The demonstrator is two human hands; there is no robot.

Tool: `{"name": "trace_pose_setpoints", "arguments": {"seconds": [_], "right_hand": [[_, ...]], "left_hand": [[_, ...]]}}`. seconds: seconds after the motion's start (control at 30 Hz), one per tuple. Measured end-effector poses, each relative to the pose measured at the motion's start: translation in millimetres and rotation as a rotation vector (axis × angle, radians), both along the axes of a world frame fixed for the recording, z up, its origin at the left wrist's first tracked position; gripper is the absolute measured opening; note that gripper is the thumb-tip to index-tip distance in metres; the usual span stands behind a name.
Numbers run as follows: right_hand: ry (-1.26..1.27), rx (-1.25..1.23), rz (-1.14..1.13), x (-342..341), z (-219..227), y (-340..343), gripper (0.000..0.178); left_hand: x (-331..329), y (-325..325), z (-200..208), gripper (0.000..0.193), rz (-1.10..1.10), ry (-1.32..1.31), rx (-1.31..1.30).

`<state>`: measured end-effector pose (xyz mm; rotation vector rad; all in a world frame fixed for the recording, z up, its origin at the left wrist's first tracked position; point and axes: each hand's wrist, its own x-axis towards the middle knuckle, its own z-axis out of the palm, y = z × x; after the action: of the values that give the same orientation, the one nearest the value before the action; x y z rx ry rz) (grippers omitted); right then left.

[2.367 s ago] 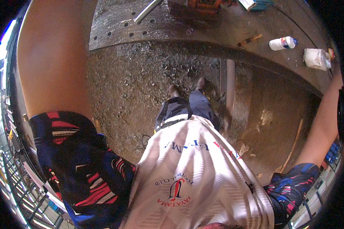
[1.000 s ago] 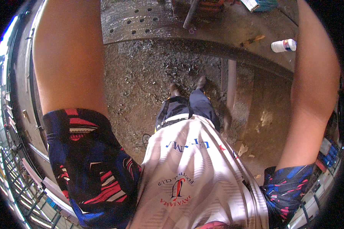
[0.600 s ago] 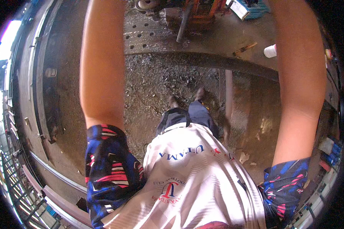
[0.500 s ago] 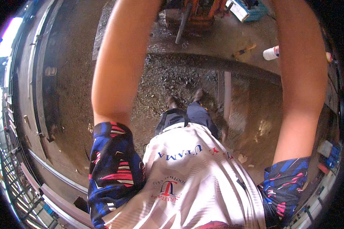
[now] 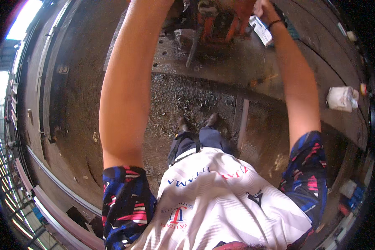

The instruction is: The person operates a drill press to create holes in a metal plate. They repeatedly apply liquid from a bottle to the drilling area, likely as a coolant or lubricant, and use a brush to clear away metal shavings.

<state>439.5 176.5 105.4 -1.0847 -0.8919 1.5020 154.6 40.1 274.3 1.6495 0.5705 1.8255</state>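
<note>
My left arm [image 5: 127, 91] reaches up past the upper edge, so my left hand is out of view. At the top right, my right hand [image 5: 263, 9] is partly cut off by the picture's edge. Its fingers look curled in; what they hold, if anything, is hidden. Just below that hand lies a white and blue box [image 5: 261, 31]. To the left stands an orange metal machine [image 5: 237, 25] on a dark steel plate with holes. A rod-like lever [image 5: 192, 50] sticks out from it toward me.
A white plastic container [image 5: 342, 99] stands at the right. A yellowish-brown tool [image 5: 263, 80] lies on the work surface, and a dark cable [image 5: 325, 60] runs across it. Metal chips [image 5: 175, 100] cover the floor around my shoes. Long metal beams [image 5: 66, 179] lie at the left.
My right arm has swung inward and left, bringing the right hand into view beside the machine. The white container behind it is now uncovered. My left arm stays raised; the view has shifted slightly.
</note>
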Motion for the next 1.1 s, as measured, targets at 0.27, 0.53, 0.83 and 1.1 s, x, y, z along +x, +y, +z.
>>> {"name": "trace_pose_setpoints", "arguments": {"seconds": [0.27, 0.53, 0.83, 1.1], "right_hand": [[-0.3, 0.001, 0.503, 41, -123, 82, 0.058], [-0.337, 0.344, -0.262, 34, -107, 31, 0.057], [-0.644, 0.072, -0.605, 35, -210, -314, 0.043], [-1.086, -0.832, 0.033, 90, -462, -685, 0.046]], "left_hand": [[11, -11, -8, 0.076, -0.062, -0.053, -0.118], [8, -29, 5, 0.077, -0.186, -0.076, -0.223], [-12, 8, -12, 0.078, 0.024, -0.018, 0.033], [-24, -8, 10, 0.068, -0.282, -0.15, -0.27]]}}
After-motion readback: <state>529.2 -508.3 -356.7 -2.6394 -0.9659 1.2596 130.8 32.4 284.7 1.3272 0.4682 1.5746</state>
